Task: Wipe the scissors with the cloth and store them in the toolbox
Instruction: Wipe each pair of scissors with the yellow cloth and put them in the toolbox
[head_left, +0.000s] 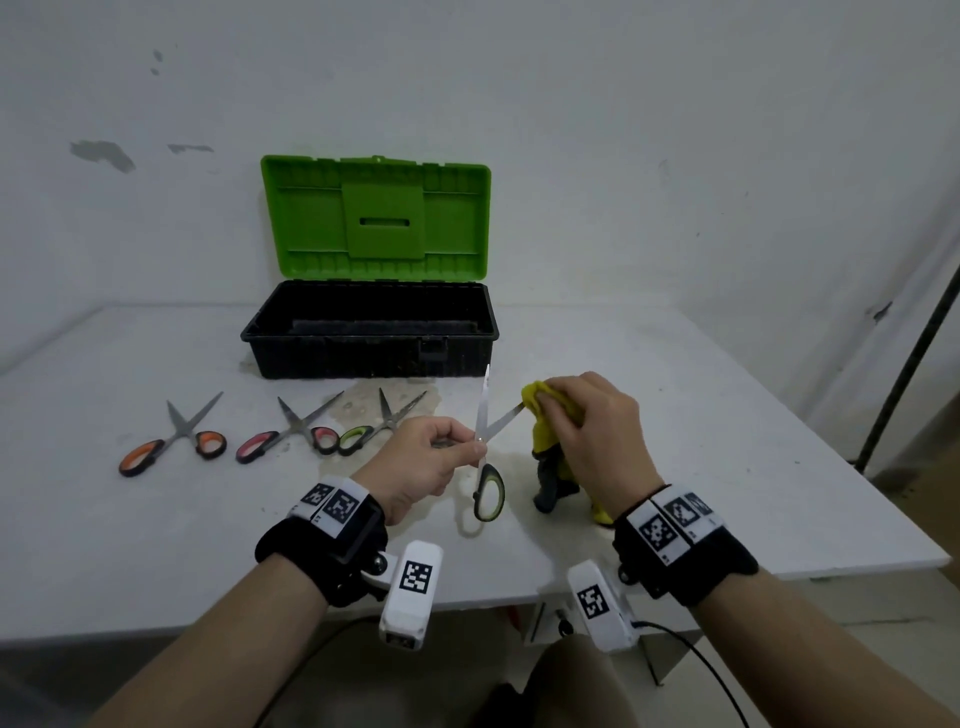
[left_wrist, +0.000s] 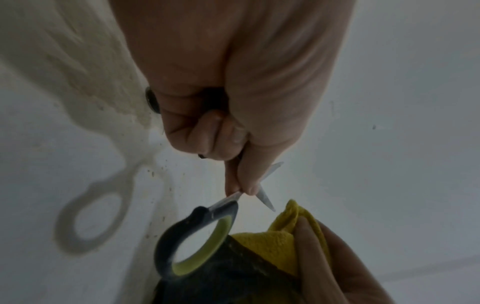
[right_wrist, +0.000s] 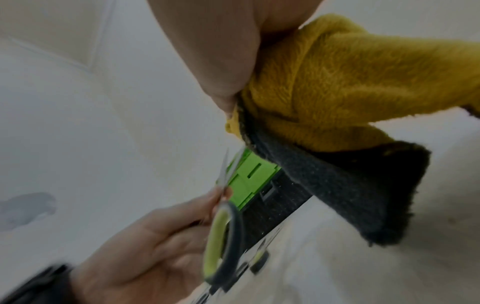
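A pair of green-handled scissors (head_left: 487, 467) is held above the table with its blades spread. My left hand (head_left: 457, 447) pinches it near the pivot, one handle loop inside my fist, the other loop (left_wrist: 197, 240) hanging free. My right hand (head_left: 587, 431) grips a yellow and grey cloth (head_left: 545, 415) bunched round the tip of the right blade. The other blade points up, bare. In the right wrist view the cloth (right_wrist: 324, 92) fills the top right and the scissors (right_wrist: 223, 236) sit below it. The black toolbox (head_left: 260, 338) stands open behind, green lid (head_left: 374, 215) upright.
Three more pairs lie in a row on the white table (head_left: 727, 441) in front of the toolbox: orange-handled scissors (head_left: 171, 441), pink-handled scissors (head_left: 285, 436) and green-handled scissors (head_left: 374, 428). A dark pole (head_left: 909, 364) leans at the right. The table's front edge is near my wrists.
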